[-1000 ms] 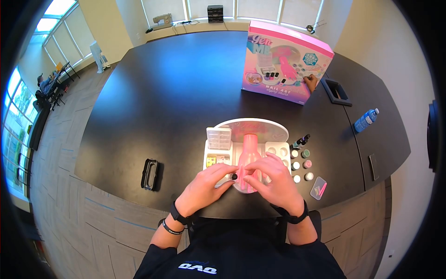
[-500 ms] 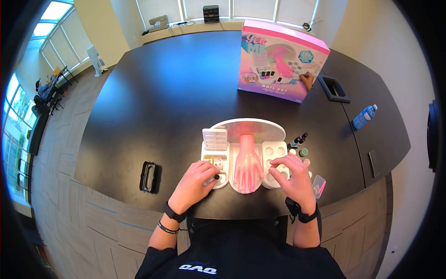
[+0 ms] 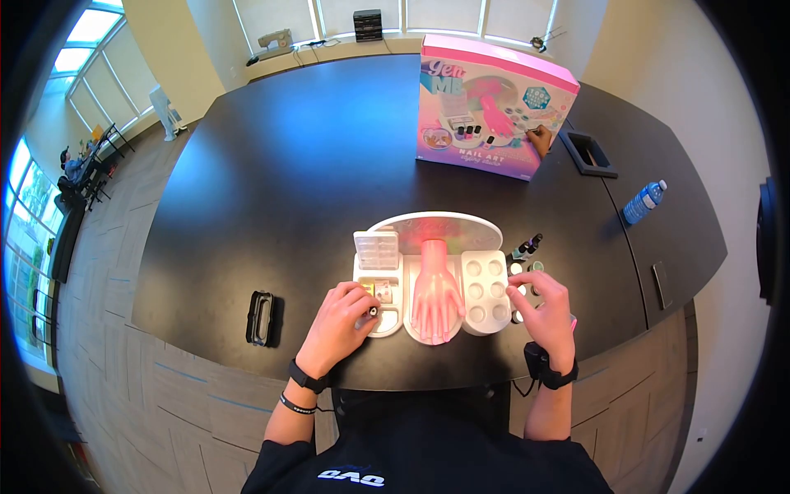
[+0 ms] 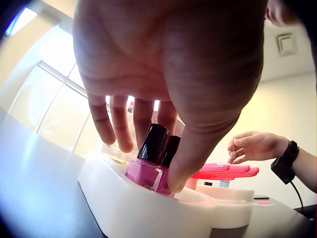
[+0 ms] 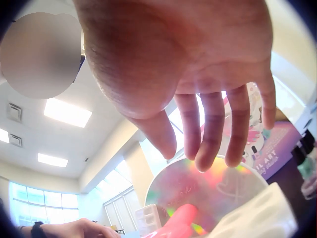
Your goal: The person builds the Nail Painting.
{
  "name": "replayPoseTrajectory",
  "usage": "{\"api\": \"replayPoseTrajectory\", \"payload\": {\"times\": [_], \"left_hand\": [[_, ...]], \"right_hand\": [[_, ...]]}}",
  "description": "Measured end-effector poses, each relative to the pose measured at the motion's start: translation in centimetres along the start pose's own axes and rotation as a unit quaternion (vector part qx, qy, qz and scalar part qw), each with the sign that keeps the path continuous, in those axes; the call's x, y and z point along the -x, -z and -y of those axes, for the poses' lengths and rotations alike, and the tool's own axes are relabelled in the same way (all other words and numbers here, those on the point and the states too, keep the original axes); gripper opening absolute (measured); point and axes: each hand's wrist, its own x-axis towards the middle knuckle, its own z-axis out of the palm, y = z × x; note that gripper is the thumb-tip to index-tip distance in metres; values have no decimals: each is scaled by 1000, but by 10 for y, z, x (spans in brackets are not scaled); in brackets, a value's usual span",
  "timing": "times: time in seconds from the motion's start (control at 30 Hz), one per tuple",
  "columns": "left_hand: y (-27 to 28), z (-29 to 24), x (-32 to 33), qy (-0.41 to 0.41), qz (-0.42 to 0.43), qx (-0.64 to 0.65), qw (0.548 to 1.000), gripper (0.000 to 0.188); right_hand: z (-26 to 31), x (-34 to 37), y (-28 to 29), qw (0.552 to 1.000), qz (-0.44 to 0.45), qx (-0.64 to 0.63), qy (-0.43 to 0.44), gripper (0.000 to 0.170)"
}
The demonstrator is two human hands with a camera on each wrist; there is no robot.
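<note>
My left hand (image 3: 336,325) is low over the white left tray (image 3: 395,329) of the nail stand. In the left wrist view its thumb and fingers pinch a pink-purple nail polish bottle (image 4: 163,184) with a black cap. A matching nail polish bottle (image 4: 142,172) sits right beside it in the tray, its glass catching light. My right hand (image 3: 545,317), fingers loosely bent and nothing seen between them, hovers by the right edge of the white palette (image 3: 485,290) with round wells. Between the hands lies the pink plastic model hand (image 3: 436,300), fingers toward me.
Small jars (image 3: 516,268) and dark-capped bottles (image 3: 528,247) stand right of the palette, partly hidden by my right hand. A rounded mirror-like panel (image 3: 477,230) rises behind the model hand. Farther off are the nail art box (image 3: 498,107), a water bottle (image 3: 644,202) and a black case (image 3: 261,319).
Both hands have drawn apart from over the model hand. My left hand carried the nail polish bottle left to the left tray, and my right hand moved right past the palette.
</note>
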Motion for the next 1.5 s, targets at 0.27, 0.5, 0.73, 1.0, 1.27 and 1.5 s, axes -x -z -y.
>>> {"api": "replayPoseTrajectory", "payload": {"times": [0.27,0.5,0.73,1.0,1.27,1.5], "left_hand": [[1,2,0,4,8,-7,1000,23],[2,-1,2,4,7,-19,1000,27],[9,-10,3,2,0,-15,1000,39],[20,-19,4,-3,-15,-20,1000,47],[21,-20,8,6,-9,-16,1000,49],[23,-23,7,-2,-11,-9,1000,49]], "right_hand": [[-27,-16,13,998,-45,-21,-39,14],[-61,-32,22,994,-99,52,-16,15],[-83,-48,12,985,-90,145,5,25],[-117,-60,2,980,-47,189,-29,32],[-119,-62,-1,987,-66,136,-52,25],[-119,-61,0,978,-105,158,-88,18]]}}
